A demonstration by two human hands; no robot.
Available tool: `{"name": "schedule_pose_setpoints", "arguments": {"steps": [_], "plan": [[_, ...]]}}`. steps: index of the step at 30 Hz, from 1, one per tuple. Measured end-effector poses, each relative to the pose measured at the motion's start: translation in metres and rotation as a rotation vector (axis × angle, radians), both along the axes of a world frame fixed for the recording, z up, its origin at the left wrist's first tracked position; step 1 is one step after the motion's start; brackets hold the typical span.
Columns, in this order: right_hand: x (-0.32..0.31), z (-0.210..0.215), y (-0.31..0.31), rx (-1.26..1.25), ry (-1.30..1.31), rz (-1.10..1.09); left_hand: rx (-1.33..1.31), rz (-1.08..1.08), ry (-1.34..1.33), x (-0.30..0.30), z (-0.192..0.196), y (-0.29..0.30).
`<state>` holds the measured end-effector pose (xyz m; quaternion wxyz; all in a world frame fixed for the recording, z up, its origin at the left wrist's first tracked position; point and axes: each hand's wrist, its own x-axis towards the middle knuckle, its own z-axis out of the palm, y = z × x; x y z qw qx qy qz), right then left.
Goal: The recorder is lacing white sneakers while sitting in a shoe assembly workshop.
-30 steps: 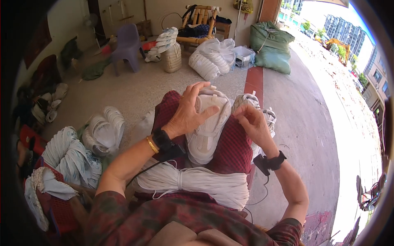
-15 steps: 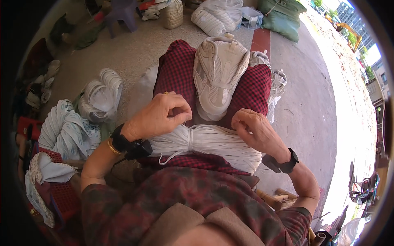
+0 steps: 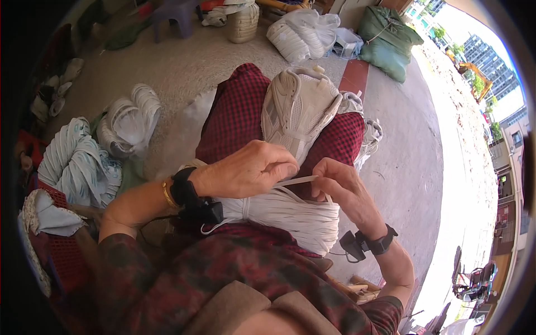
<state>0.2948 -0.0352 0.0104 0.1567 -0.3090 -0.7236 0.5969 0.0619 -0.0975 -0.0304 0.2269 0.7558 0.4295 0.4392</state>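
Observation:
A flat white shoelace (image 3: 297,181) is stretched between my two hands above my lap. My left hand (image 3: 245,167) is closed in a pinch at one end of this stretch. The fingers of my right hand (image 3: 345,192) pinch the lace further right, and a short piece hangs below them. Under both hands a thick bundle of white shoelaces (image 3: 290,219) lies across my thighs, tied round its middle. A beige and white sneaker (image 3: 298,109), its toe hidden behind my left hand, rests between my knees.
More white sneakers (image 3: 371,142) show beside my right knee. At the left are coils of white shoe parts (image 3: 131,120) and a red plastic basket (image 3: 67,268) with a cloth on it. Farther off stand a purple stool (image 3: 174,17), a clear bag (image 3: 306,33) and green sacks (image 3: 385,42).
My hands have come together over the bundle, and a lace now runs between them. Before, they were apart at either side. The view has shifted a little.

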Motion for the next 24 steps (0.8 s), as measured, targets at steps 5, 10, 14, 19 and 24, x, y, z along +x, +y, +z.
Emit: {"name": "schedule_pose_setpoints", "arguments": {"steps": [5, 10, 14, 19, 24], "plan": [[0.031, 0.025, 0.027, 0.288, 0.236, -0.313, -0.672, -0.411, -0.382, -0.005, 0.027, 0.006], [0.177, 0.042, 0.136, 0.726, 0.362, -0.972, -0.753, -0.439, -0.447, -0.025, 0.010, -0.005], [0.329, 0.053, 0.188, 0.830, 0.284, -1.469, -0.600, -0.497, -0.782, -0.032, 0.064, -0.004], [0.408, 0.007, 0.187, 0.936, -0.176, -1.715, -0.092, -0.750, -0.913, -0.061, 0.146, 0.010], [0.437, -0.095, 0.167, 0.792, -0.628, -1.622, -0.160, -0.660, -0.821, -0.069, 0.133, -0.002]]}}
